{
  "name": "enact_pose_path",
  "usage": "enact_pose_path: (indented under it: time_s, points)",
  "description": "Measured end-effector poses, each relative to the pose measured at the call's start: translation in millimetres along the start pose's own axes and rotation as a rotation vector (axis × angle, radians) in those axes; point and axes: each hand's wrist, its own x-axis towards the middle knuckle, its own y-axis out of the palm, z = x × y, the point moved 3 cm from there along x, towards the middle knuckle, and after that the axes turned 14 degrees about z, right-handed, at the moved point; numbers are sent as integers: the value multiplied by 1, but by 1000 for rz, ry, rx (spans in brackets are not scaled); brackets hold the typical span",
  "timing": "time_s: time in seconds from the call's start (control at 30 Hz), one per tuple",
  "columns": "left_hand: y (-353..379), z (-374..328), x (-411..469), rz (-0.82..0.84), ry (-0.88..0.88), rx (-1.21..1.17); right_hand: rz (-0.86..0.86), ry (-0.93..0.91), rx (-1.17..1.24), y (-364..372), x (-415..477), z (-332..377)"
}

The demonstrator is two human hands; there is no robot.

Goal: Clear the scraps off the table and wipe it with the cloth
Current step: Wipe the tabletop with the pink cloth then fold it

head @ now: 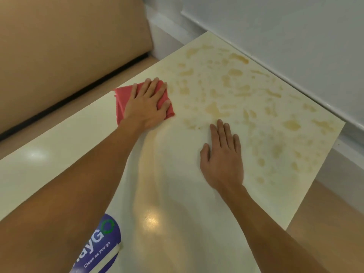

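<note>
On stained cream table (246, 107), cloth (126, 95), beige bench (59, 46)

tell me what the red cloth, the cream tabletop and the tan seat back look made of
Red folded cloth: soft woven or microfibre fabric, matte; it creases under the left hand. Cream tabletop: hard, glossy laminate or stone-like slab, mirroring bright light spots. Tan seat back: smooth padded upholstery, likely vinyl or leatherette, uncertain.

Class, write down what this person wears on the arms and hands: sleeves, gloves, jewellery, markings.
Nothing is worn on either. The left hand and right hand are bare, without gloves, rings or a watch; both forearms are uncovered, with no sleeve in view.
</note>
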Motion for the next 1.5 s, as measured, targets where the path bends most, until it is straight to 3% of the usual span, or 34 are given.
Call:
enact_pose_path:
  time_s: [0.17,0.3,0.43,0.57,0.67,0.77,0.87,1.0,1.1,1.2,1.3,1.4,1.5]
  points:
    - [26,-15,-58,-11,133,34,9,5,-2,-1,-2,-1]
    - [19,16,-52,-37,-46,-40,16,8,-12,-2,-2,2]
    - [3,-7,0,-38,-133,-73,17,-1,-9,-2,-3,1]
    - [14,-35,-22,14,109,36,10,6,-15,-1,-3,-1]
    - [26,-9,-63,14,206,89,23,6,-11,-2,-2,1]
    - [15,19,-51,-6,32,19,18,13,-3,-3,-3,2]
    - [5,-2,-14,-21,-63,-35,20,8,6,-3,-3,2]
    - [14,-40,-24,26,169,67,10,13,0,-2,-3,0]
    - [24,-15,-59,14,257,95,6,12,7,-3,-3,1]
    - [12,10,-41,3,98,29,4,15,18,-3,-3,2]
    - [2,-15,-1,-15,0,-16,8,7,25,-3,-3,1]
    - [8,-47,-8,18,159,62,13,8,15,-2,-3,0]
    - [20,-29,-44,29,277,93,16,12,11,-2,-2,1]
